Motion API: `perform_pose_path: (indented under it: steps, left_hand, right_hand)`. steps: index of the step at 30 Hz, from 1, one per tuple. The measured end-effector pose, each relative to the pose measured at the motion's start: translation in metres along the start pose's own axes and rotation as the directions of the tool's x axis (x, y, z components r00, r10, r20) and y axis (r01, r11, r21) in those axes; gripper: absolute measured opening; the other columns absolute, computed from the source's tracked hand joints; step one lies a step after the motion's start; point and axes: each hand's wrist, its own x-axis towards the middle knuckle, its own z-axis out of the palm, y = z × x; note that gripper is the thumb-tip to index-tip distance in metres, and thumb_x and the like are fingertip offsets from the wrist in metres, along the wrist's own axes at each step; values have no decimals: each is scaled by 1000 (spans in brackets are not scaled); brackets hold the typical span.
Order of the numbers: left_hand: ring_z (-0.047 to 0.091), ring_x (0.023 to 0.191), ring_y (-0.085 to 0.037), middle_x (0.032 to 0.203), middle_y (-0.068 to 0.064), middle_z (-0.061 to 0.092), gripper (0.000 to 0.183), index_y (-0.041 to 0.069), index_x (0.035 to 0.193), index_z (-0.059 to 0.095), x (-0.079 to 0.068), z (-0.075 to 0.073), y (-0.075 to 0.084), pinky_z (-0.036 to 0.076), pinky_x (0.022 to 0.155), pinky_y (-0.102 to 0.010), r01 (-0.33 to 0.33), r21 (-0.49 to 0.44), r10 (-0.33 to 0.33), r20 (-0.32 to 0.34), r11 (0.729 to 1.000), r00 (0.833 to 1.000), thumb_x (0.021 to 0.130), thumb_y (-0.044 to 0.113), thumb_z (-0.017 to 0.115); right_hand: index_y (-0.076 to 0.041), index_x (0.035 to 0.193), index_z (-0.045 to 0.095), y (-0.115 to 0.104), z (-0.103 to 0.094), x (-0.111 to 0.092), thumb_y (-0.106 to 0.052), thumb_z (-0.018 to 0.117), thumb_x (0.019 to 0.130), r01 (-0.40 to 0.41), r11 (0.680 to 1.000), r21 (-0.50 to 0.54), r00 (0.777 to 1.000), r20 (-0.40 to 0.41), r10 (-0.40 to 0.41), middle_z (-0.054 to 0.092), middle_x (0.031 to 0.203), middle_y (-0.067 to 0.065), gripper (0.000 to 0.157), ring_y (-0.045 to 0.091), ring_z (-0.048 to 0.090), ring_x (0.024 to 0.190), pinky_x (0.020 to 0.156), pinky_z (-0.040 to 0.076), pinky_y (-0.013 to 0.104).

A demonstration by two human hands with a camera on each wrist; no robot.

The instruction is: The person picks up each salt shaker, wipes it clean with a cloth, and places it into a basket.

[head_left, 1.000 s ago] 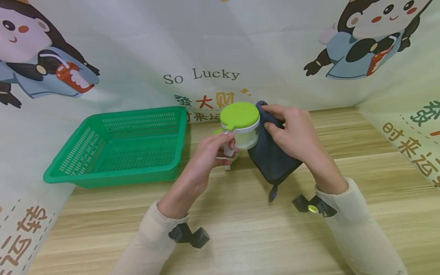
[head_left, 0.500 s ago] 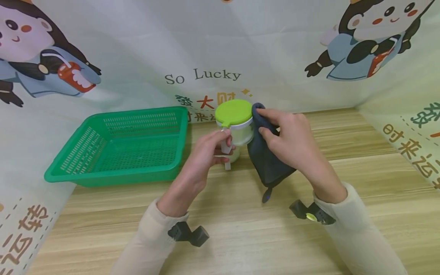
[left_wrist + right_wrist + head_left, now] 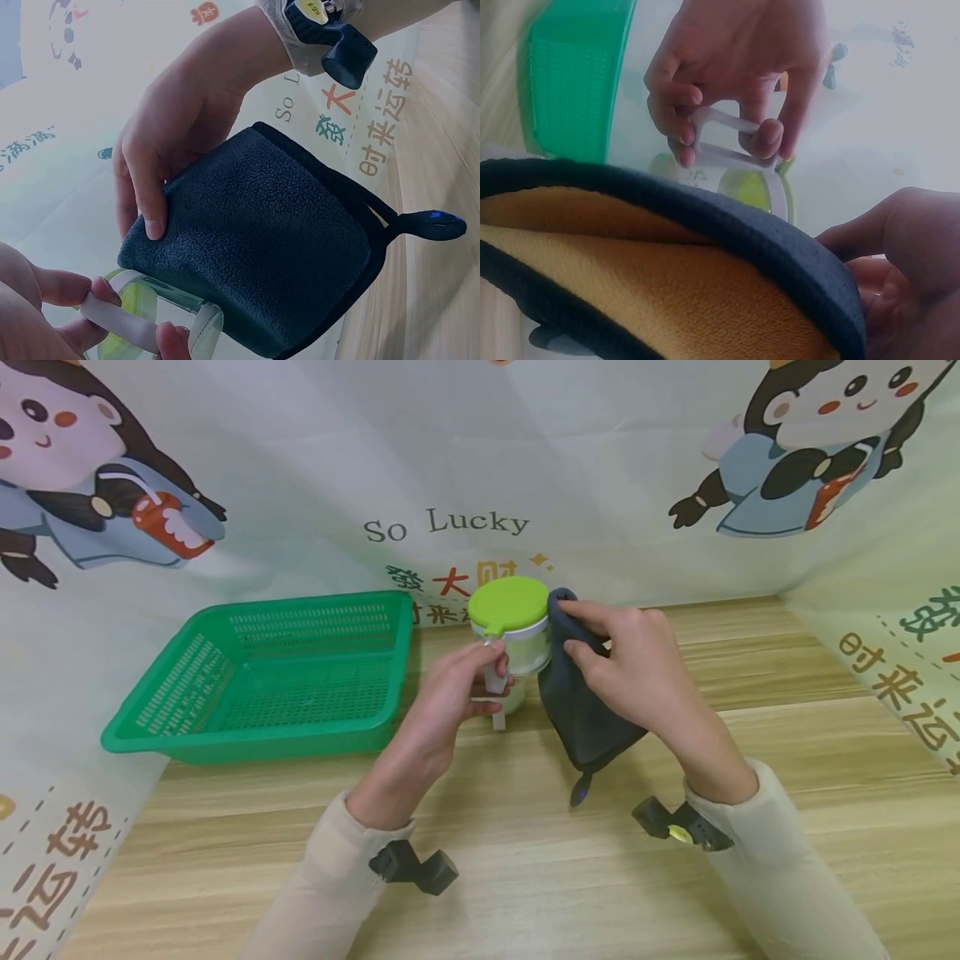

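My left hand grips the white handle of a clear seasoning jar with a bright green lid. The jar is upright, lid on top, in the head view. With thumb and fingers my right hand pinches a folded dark blue cleaning cloth at its upper edge. The cloth hangs against the jar's right side, its hanging loop pointing down. Orange lining shows inside the fold in the right wrist view. Below the held jar, a second handled jar is partly hidden by it and my left fingers.
A green perforated basket stands to the left on the wood-grain table. Behind the table hangs a white printed backdrop, which also comes round both sides.
The jar and the cloth have shifted slightly left together, and the right hand has moved with them. Both hands keep their holds. Over the last half second little moves.
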Motion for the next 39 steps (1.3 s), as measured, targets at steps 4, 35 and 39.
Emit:
perform_pose_path:
  steps: [4,35,39]
  left_hand:
    - [58,87,-21,92,-4,60,33,9,88,57,0,3,1,52,81,-32,3,0,-3,3,1000,1000,108,34,50]
    - [60,83,-18,87,-2,61,33,12,82,56,0,4,-3,52,79,-33,-13,-2,13,36,1000,999,107,33,50]
    - [59,84,-18,87,-2,61,34,12,83,56,-1,2,-3,52,80,-33,-13,-3,14,35,1000,999,107,34,50]
  right_hand:
    - [-8,138,65,5,-1,2,-8,67,96,-12,1000,-6,1000,0,12,73,127,14,42,35,73,110,91,55,51]
    - [-7,140,63,6,-3,2,-10,66,97,-40,998,-48,999,-2,39,71,129,16,44,35,74,108,84,59,49]
    - [-7,140,63,4,-1,2,-9,66,97,-28,998,-57,1000,1,28,71,130,17,43,35,74,106,81,59,48]
